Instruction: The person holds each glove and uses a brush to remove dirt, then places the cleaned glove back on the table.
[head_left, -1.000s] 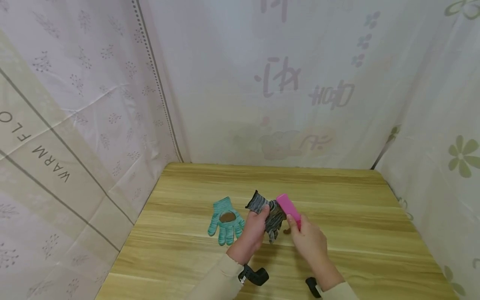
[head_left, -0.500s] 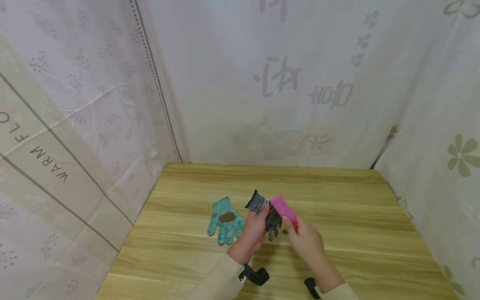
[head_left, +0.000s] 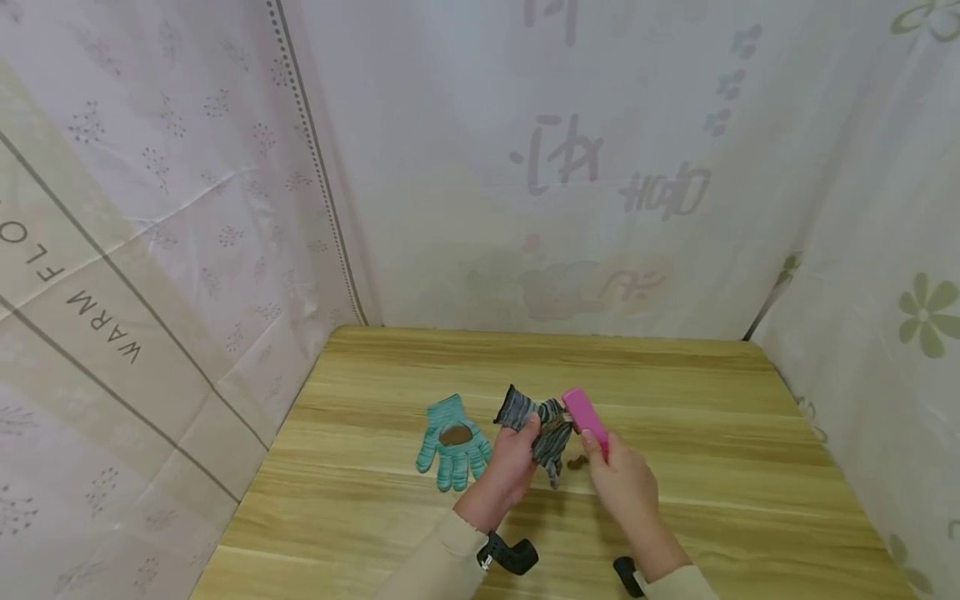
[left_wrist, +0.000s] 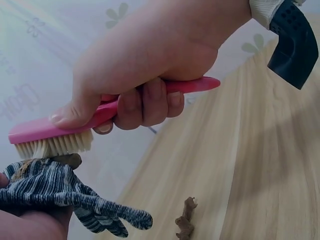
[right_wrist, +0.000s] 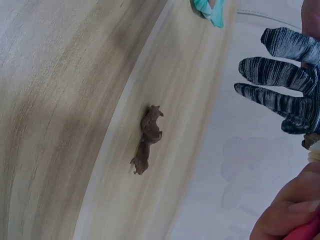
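Above the table my left hand [head_left: 506, 471] grips a dark grey striped knit glove [head_left: 551, 443] by its wrist part, the thumb on top. My right hand [head_left: 626, 487] grips a pink brush [head_left: 585, 417] by its handle, the thumb along its back. In the left wrist view the pale bristles [left_wrist: 55, 145] touch the glove beside a brownish smear. A brown lump [left_wrist: 70, 160] shows at the bristles' edge. Below, a twisted brown clump [right_wrist: 150, 131] lies on the table. Some of my left fingers are hidden behind the glove.
A teal knit glove [head_left: 446, 410] lies flat left of my left hand, with a brown patch [head_left: 455, 435] on its palm. The wooden table [head_left: 360, 500] meets printed curtains [head_left: 450, 208] at its back and sides. Black bands [head_left: 510, 554] sit on both wrists.
The brush went left across the striped glove, then came back right to the glove's far side. The held glove has tilted slightly, showing more of the clump. The teal glove stays put.
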